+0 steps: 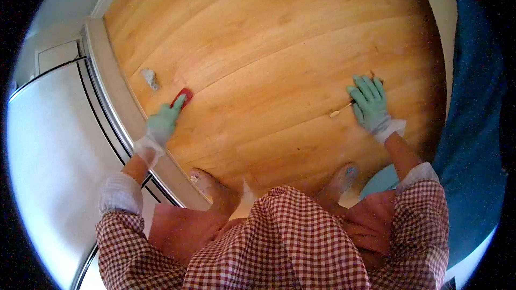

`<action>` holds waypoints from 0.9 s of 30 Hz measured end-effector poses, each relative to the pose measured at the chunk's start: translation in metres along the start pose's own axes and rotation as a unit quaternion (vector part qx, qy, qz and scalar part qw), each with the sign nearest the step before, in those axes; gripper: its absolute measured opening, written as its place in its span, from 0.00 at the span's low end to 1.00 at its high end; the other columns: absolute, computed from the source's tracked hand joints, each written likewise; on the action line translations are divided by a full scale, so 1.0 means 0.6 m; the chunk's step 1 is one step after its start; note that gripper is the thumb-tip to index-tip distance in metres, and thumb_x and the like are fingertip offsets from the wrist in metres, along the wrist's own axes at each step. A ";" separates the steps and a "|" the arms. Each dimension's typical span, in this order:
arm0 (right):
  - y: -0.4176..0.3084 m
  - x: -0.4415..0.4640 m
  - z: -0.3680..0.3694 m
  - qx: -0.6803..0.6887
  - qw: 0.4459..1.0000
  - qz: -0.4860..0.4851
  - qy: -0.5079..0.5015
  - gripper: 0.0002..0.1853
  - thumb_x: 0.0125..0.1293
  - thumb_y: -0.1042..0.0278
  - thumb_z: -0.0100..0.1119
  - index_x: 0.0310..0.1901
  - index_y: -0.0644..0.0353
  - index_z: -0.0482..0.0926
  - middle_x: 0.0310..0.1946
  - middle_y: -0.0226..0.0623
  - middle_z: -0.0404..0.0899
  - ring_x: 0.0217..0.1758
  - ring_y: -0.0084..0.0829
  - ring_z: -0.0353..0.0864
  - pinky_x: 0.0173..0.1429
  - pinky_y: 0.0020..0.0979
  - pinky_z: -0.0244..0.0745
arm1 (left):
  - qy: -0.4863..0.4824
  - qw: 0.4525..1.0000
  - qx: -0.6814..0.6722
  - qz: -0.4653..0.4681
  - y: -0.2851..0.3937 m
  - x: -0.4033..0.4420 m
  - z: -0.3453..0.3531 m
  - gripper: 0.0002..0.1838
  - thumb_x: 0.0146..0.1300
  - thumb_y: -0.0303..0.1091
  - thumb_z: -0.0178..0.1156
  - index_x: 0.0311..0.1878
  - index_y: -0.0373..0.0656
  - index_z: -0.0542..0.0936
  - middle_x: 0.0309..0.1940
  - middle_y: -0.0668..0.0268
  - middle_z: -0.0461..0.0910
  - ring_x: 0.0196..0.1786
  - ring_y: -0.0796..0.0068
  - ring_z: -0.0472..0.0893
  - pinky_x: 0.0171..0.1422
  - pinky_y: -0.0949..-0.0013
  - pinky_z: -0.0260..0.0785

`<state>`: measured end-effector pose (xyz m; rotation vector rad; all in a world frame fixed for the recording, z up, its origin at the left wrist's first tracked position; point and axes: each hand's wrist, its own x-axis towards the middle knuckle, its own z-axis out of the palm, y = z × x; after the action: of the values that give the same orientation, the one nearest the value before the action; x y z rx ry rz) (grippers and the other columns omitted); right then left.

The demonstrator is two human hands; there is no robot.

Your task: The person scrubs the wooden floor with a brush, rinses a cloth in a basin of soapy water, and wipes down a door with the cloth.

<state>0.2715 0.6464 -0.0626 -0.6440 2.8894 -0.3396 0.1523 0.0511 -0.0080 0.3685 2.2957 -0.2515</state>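
Our left hand (164, 121) grasps a red tool (188, 94) near the floor's (263, 75) left edge. Toward its right edge, our right hand (371, 103) covers a pale-tipped tool (335, 113); we cannot tell whether it grips.

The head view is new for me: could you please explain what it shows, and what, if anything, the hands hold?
There is no machine here: a person works with two hands in pale green gloves. The single picture comes from a camera worn on the head, looking down. On the light-brown wooden floor lies an irregular grey-white piece. The left hand holds a small flat red object. The right hand is open, over a thin tool with a pale tip; whether it grips it, I cannot tell.
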 end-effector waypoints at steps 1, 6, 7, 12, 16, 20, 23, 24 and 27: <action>-0.006 0.002 -0.005 -0.001 1.000 0.005 -0.008 0.26 0.67 0.61 0.61 0.68 0.50 0.76 0.78 0.43 0.66 0.81 0.48 0.63 0.86 0.54 0.48 | -0.004 1.000 -0.004 -0.010 0.014 -0.005 -0.008 0.40 0.68 0.28 0.57 0.82 0.66 0.60 0.52 0.50 0.81 0.50 0.43 0.86 0.50 0.46 0.80; -0.007 0.007 -0.009 -0.011 1.000 -0.008 0.020 0.26 0.66 0.63 0.62 0.67 0.51 0.76 0.77 0.44 0.68 0.80 0.49 0.64 0.86 0.54 0.48 | 0.229 0.927 -0.139 0.264 0.360 0.183 -0.158 0.27 0.74 0.29 0.51 0.75 0.59 0.68 0.48 0.52 0.85 0.48 0.43 0.87 0.47 0.44 0.82; -0.004 0.005 -0.004 -0.006 1.000 -0.013 0.024 0.26 0.66 0.64 0.62 0.67 0.51 0.77 0.77 0.44 0.68 0.80 0.49 0.65 0.86 0.54 0.48 | 0.214 0.930 -0.100 0.282 0.436 0.208 -0.195 0.23 0.74 0.28 0.52 0.70 0.55 0.72 0.47 0.52 0.85 0.46 0.45 0.88 0.44 0.47 0.83; 0.003 0.003 -0.002 -0.014 1.000 -0.004 0.001 0.27 0.65 0.63 0.63 0.67 0.52 0.77 0.76 0.44 0.69 0.79 0.50 0.66 0.86 0.55 0.49 | 0.192 0.928 -0.111 0.301 0.440 0.213 -0.197 0.24 0.73 0.28 0.54 0.70 0.54 0.71 0.47 0.48 0.85 0.44 0.44 0.88 0.43 0.48 0.82; -0.005 0.002 0.004 -0.018 1.000 -0.008 0.020 0.27 0.65 0.63 0.63 0.66 0.52 0.77 0.76 0.45 0.69 0.79 0.52 0.65 0.85 0.55 0.49 | 0.200 0.952 -0.071 0.219 0.119 0.081 0.016 0.37 0.70 0.26 0.52 0.81 0.65 0.62 0.48 0.48 0.82 0.46 0.41 0.86 0.44 0.45 0.81; -0.007 0.000 -0.001 -0.017 1.000 0.004 0.011 0.27 0.65 0.63 0.62 0.67 0.53 0.76 0.77 0.46 0.67 0.80 0.51 0.65 0.86 0.55 0.48 | 0.050 0.997 -0.030 0.057 -0.026 -0.040 0.060 0.40 0.69 0.26 0.56 0.82 0.63 0.60 0.49 0.48 0.82 0.46 0.40 0.85 0.49 0.44 0.80; -0.001 0.000 0.005 -0.014 1.000 -0.003 0.015 0.27 0.65 0.63 0.62 0.67 0.53 0.76 0.77 0.46 0.67 0.80 0.51 0.65 0.86 0.56 0.48 | 0.125 0.976 -0.095 0.150 0.043 0.028 0.039 0.37 0.71 0.28 0.53 0.82 0.62 0.60 0.48 0.48 0.83 0.46 0.42 0.86 0.48 0.44 0.79; -0.001 -0.002 0.009 -0.005 1.000 -0.003 0.018 0.27 0.65 0.63 0.62 0.67 0.53 0.76 0.77 0.46 0.67 0.80 0.51 0.65 0.86 0.56 0.48 | 0.103 0.978 -0.095 0.156 0.135 0.059 -0.024 0.34 0.73 0.29 0.52 0.80 0.61 0.62 0.49 0.48 0.83 0.47 0.42 0.86 0.48 0.44 0.79; -0.001 -0.004 0.008 0.003 1.000 0.002 0.006 0.27 0.65 0.64 0.62 0.67 0.53 0.76 0.77 0.46 0.68 0.80 0.52 0.65 0.86 0.56 0.48 | 0.223 0.905 -0.169 0.321 0.377 0.184 -0.137 0.28 0.76 0.31 0.51 0.78 0.54 0.64 0.49 0.45 0.84 0.48 0.40 0.86 0.47 0.42 0.80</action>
<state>0.2750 0.6459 -0.0666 -0.6367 2.9001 -0.3529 0.1015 0.3080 -0.0488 1.0500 2.4347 0.6141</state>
